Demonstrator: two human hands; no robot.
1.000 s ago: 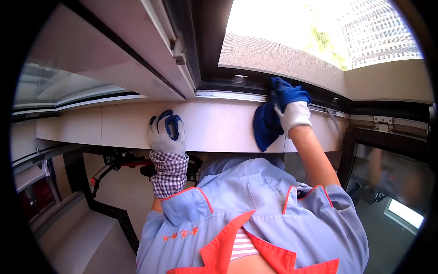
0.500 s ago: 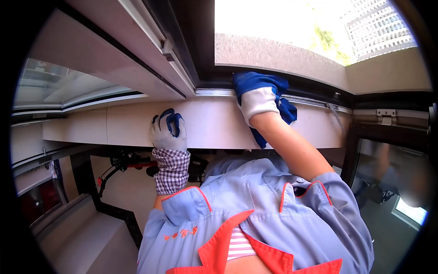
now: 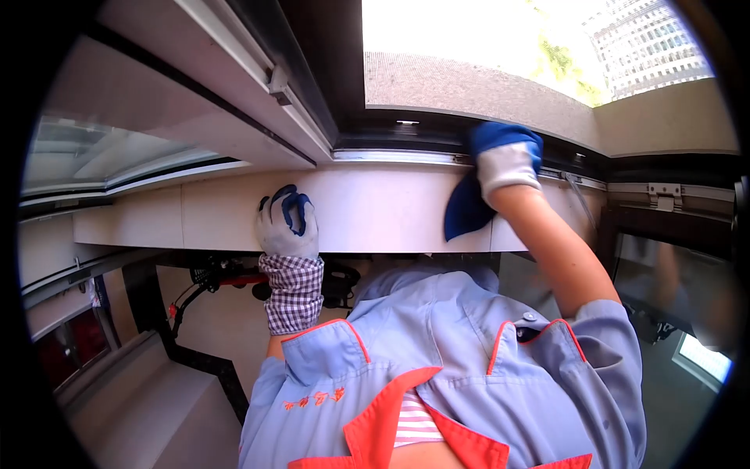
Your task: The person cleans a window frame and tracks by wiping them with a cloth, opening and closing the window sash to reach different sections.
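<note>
Windowsill point(image 3: 383, 207), cloth point(image 3: 467, 209), right hand point(image 3: 508, 162) shifted rightward

Daylight glares white through the window point(image 3: 484, 39), brightening the sill point(image 3: 379, 209) below it; fisheye curvature ends in black corners.

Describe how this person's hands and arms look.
The left hand wears a pale grey glove with dark blue fingertips, then a purple checked oversleeve. The right hand wears a glove whitish at the back; that forearm is bare below a blue-grey sleeve.

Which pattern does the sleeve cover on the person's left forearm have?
The sleeve cover has a purple-and-white check, seen best in the head view.
</note>
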